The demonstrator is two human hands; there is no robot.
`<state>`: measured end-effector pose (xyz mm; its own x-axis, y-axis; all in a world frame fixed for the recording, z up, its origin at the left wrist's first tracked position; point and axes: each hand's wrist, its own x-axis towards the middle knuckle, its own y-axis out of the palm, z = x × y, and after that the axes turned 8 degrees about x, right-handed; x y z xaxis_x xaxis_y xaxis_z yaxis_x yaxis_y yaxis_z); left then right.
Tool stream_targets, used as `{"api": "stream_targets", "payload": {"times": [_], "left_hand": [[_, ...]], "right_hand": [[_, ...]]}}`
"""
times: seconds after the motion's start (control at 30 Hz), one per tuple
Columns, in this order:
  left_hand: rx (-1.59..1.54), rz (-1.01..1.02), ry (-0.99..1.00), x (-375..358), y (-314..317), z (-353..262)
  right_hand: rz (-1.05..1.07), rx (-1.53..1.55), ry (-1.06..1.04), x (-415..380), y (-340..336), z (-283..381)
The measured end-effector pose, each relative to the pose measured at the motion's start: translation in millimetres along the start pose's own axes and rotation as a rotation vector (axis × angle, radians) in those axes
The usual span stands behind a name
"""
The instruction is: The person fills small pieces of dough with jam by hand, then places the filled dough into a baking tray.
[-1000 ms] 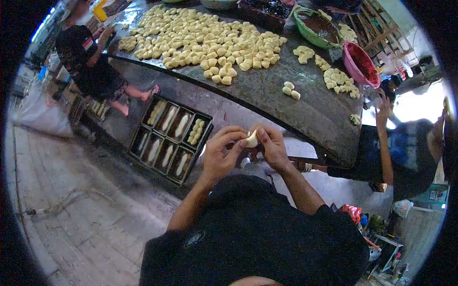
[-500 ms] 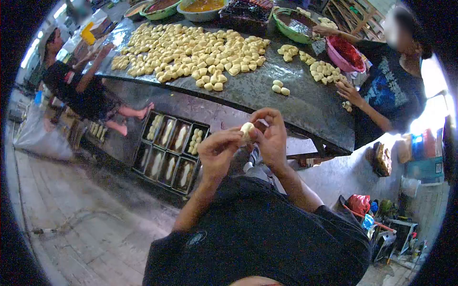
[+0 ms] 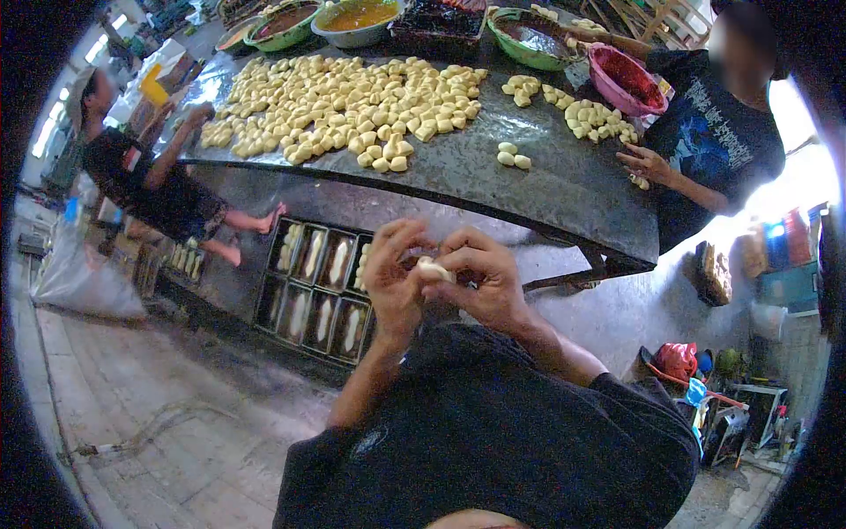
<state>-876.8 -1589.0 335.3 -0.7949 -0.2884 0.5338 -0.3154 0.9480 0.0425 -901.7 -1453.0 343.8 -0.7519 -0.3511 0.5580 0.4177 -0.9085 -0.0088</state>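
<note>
Between my two hands, in front of my chest, is a small pale dough piece (image 3: 433, 270). My left hand (image 3: 397, 284) pinches its left side with bent fingers, and my right hand (image 3: 483, 280) grips it from the right. Beyond them, on the dark table (image 3: 564, 198), lie three smooth dough balls (image 3: 514, 157) in a small group. A wide heap of yellowish dough pieces (image 3: 352, 101) covers the table's left part. Left of my hands, a set of black pans (image 3: 300, 286) holds shaped dough, partly hidden by my left hand.
A person (image 3: 718, 132) at the right reaches over the table by a pink basin (image 3: 626, 79). Another person (image 3: 132, 172) is at the left. Green basins (image 3: 533, 40) and a grey basin (image 3: 359, 22) line the far side. The table's near edge runs just beyond my hands.
Both hands have moved lower and slightly left in the view, closer to my chest, with the dough piece still between them. The right-hand person's near hand has shifted slightly.
</note>
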Motion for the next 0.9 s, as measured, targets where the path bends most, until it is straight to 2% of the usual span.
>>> {"api": "stream_targets", "payload": {"times": [0.03, 0.07, 0.13, 0.17, 0.27, 0.37, 0.47, 0.6, 0.63, 0.7, 0.73, 0.77, 0.87, 0.9], "left_hand": [[-0.038, 0.054, -0.009, 1, -3, 9], [0.018, 0.057, -0.126, -3, -3, 13], [0.132, 0.062, -0.355, -9, -3, 13], [0.141, 0.020, -0.286, -7, 4, 15], [0.072, -0.152, -0.277, 5, 25, 9], [0.219, 0.057, -0.330, 15, 29, 36], [0.267, 0.269, -0.378, 18, 35, 54], [0.159, 0.118, -0.360, 39, 75, 76], [0.196, 0.057, -0.432, 44, 87, 81], [0.180, 0.235, -0.592, 54, 105, 108], [0.171, 0.324, -0.668, 63, 114, 119], [0.283, 0.422, -0.598, 74, 122, 126], [0.171, 0.447, -0.471, 104, 165, 149], [0.090, 0.416, -0.501, 113, 178, 158]], "right_hand": [[0.017, -0.032, 0.071, 0, -5, 3], [0.032, -0.063, 0.142, 0, -8, 3], [-0.084, 0.084, 0.232, 0, -10, -2], [-0.139, 0.160, 0.277, 0, -10, -6], [-0.186, 0.339, 0.591, 2, -16, -15], [-0.086, 0.204, 0.405, 4, -38, -29], [-0.135, 0.274, 0.466, -6, -66, -74], [-0.148, 0.127, 0.503, 14, -93, -81], [-0.129, 0.100, 0.464, 18, -104, -86], [-0.094, 0.044, 0.424, 22, -136, -103], [-0.121, 0.095, 0.476, 24, -153, -114], [-0.146, 0.146, 0.526, 26, -169, -124], [-0.177, 0.316, 0.683, 45, -219, -142], [-0.162, 0.345, 0.730, 53, -237, -154]]}}
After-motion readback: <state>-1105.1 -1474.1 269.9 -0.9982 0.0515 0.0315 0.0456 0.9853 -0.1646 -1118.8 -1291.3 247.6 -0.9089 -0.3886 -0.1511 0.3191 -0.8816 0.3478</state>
